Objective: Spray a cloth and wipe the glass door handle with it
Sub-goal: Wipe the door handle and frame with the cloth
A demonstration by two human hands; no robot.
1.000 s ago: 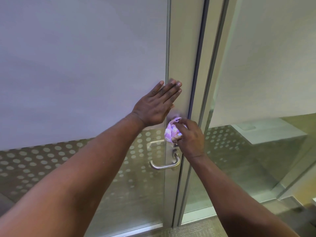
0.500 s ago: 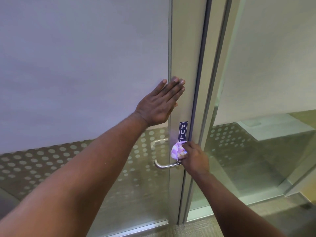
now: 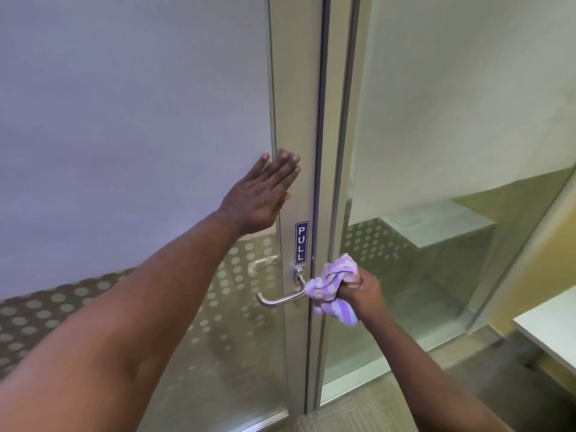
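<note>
A silver lever handle point(image 3: 279, 297) sticks out from the metal stile of the glass door point(image 3: 156, 120), just below a blue PULL sticker point(image 3: 301, 242). My right hand point(image 3: 361, 291) grips a crumpled purple and white striped cloth point(image 3: 333, 289). The cloth's left tip touches the handle's bend near the door edge. My left hand point(image 3: 260, 198) lies flat, fingers together, against the door frame and frosted glass above the handle. No spray bottle is in view.
A fixed glass panel point(image 3: 452, 120) stands right of the door, frosted on top and dotted lower down. A white table corner point(image 3: 551, 328) juts in at the right edge. Carpet point(image 3: 358, 410) lies at the door's foot.
My right hand has moved the cloth down from the PULL sticker, over the handle's base, then out to the right of the door edge. The left hand stays pressed flat.
</note>
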